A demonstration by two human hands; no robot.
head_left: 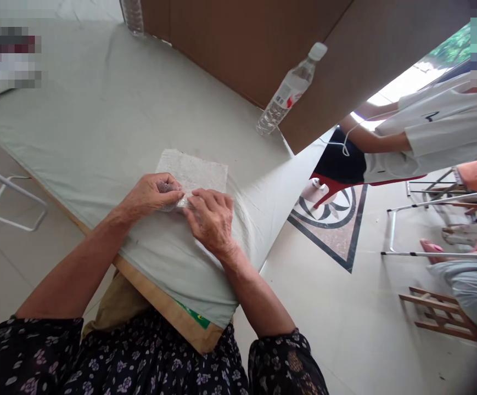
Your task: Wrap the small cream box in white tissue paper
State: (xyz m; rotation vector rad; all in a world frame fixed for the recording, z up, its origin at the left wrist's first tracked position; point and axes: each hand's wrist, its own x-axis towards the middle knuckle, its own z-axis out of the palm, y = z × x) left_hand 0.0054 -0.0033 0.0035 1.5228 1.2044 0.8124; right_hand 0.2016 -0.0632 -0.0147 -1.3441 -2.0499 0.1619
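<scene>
A pale, off-white rectangular piece of cloth-like material (197, 170) lies on the light green table cover (98, 109). My left hand (151, 195) is closed at its lower left corner, its fingers curled round a small greyish, see-through bundle (164, 187) that I cannot identify clearly. Beside it, at the lower edge of the pale piece, my right hand (211, 216) has its thumb and fingertips drawn together. Whatever these fingertips pinch is too small to make out. Both hands are close together, with a narrow gap between their fingertips.
Behind the hands stands a large brown cardboard box (230, 49), with a clear plastic bottle (290, 93) against it. Another clear container (133, 16) is at the back. A person in a white shirt (448, 120) sits at the right, near metal racks and a wooden stool (439, 312).
</scene>
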